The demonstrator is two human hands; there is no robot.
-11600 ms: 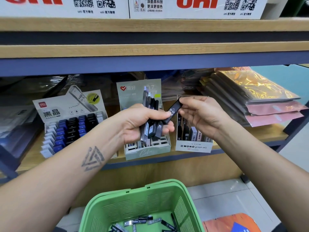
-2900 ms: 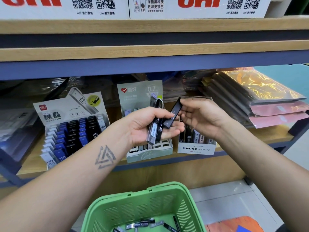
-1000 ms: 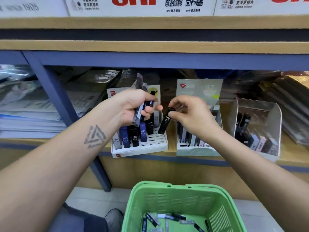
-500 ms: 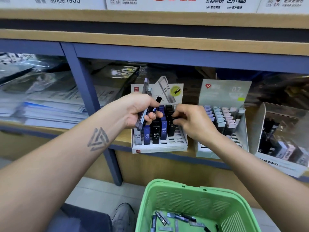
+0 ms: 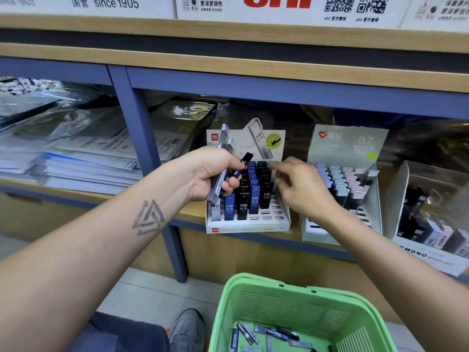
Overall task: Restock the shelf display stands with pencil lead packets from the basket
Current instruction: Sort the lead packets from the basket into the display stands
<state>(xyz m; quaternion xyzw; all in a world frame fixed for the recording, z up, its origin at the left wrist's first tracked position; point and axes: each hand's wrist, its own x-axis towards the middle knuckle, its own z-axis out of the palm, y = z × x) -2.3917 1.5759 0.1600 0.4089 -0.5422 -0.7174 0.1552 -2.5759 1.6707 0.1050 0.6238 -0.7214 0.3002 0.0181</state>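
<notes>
Packets: my left hand [image 5: 206, 177] grips a small bundle of pencil lead packets [image 5: 222, 171], a clear one standing tallest and a black one angled out toward the HB 0.5 stand [image 5: 250, 223] on the shelf [image 5: 187, 214]. My right hand [image 5: 298, 185] hovers at the stand's back rows, fingers loosely curled; blurred, so I cannot tell whether it holds anything. More packets lie loose in the green basket [image 5: 256, 298] below. Judgement: these are light, rigid, slick plastic slivers. Best pinched across the narrow sides near the top end, one at a time, then dropped upright into a free slot.
</notes>
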